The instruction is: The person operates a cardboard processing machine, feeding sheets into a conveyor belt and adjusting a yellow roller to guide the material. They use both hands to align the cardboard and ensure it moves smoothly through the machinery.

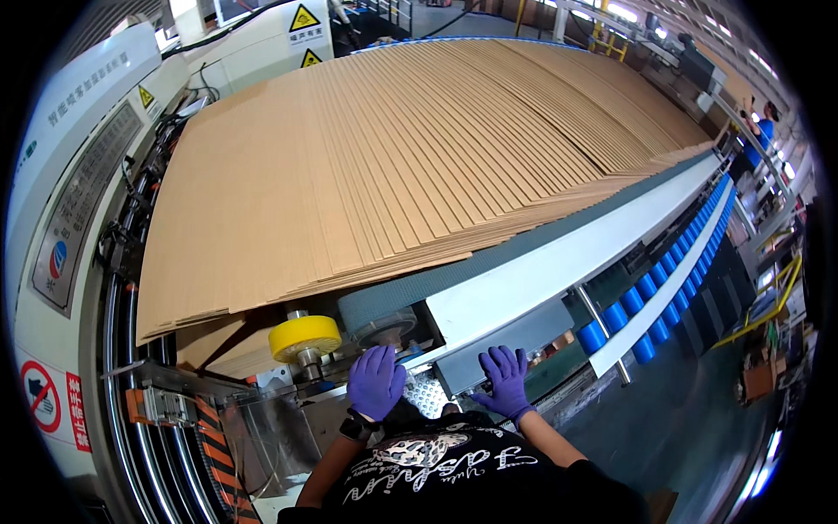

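Observation:
Both hands wear purple gloves. My left hand (377, 382) lies palm down at the metal frame, fingers stretched out, just right of a yellow wheel (304, 339). My right hand (504, 381) rests by the lower edge of a grey metal box (515, 342), its fingers spread and nothing in them. Beyond my hands, a wide run of overlapping brown corrugated cardboard sheets (384, 166) lies fanned out on a dark green conveyor belt (497, 256). Neither hand touches the cardboard. Whatever lies under my palms is hidden.
A white side rail (559, 249) borders the belt. To its right runs a row of blue rollers (646, 288). Long steel rollers (118, 384) and an orange-and-black striped strip (223, 454) are at left, beside a white machine housing (87, 113). A person in blue (765, 134) stands far right.

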